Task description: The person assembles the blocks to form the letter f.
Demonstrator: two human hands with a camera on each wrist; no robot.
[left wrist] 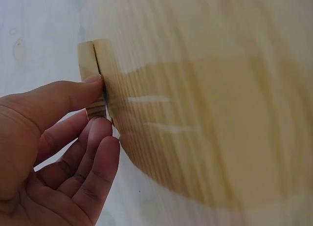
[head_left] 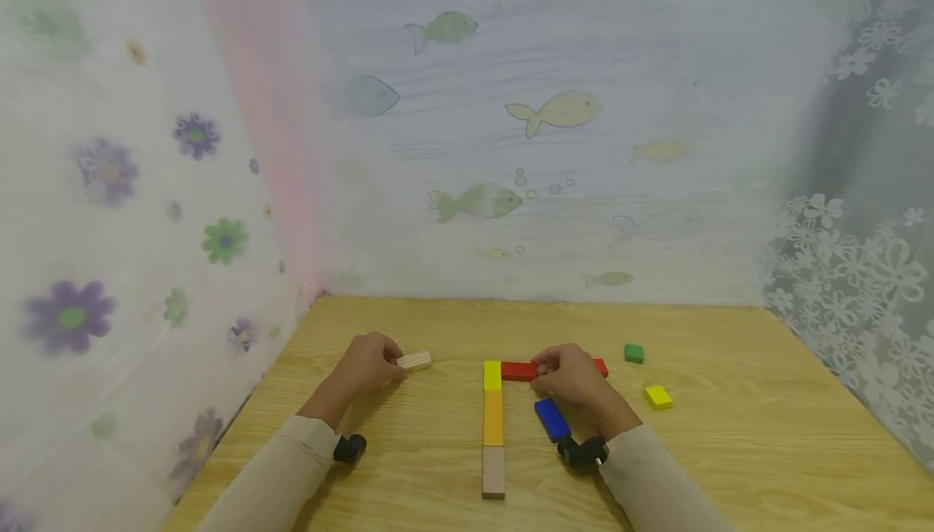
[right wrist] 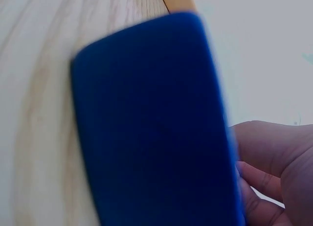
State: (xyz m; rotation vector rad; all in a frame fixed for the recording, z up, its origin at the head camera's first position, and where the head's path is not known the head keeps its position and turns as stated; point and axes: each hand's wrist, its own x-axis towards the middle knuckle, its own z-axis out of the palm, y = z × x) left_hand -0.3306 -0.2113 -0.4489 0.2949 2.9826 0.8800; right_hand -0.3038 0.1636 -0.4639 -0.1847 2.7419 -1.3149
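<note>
My left hand (head_left: 370,363) pinches a pale, unpainted wooden block (head_left: 414,362) between thumb and fingers. In the left wrist view this block (left wrist: 89,59) stands close over the table. My right hand (head_left: 576,376) grips at a red block (head_left: 518,371) with thumb and fingertips; more red shows past the knuckles, the stretch between hidden by the hand. The red meets a yellow block (head_left: 492,375), which heads a line with an orange block (head_left: 493,418) and a brownish block (head_left: 493,471). A blue block (head_left: 552,420) lies below my right hand and hides its fingertips in the right wrist view.
To the right of my right hand lie a small green block (head_left: 634,353) and a small yellow block (head_left: 657,397) on the wood-grain table (head_left: 730,467). A fish-printed curtain (head_left: 554,256) hangs along the back edge, with a flowered sheet (head_left: 131,272) on the left.
</note>
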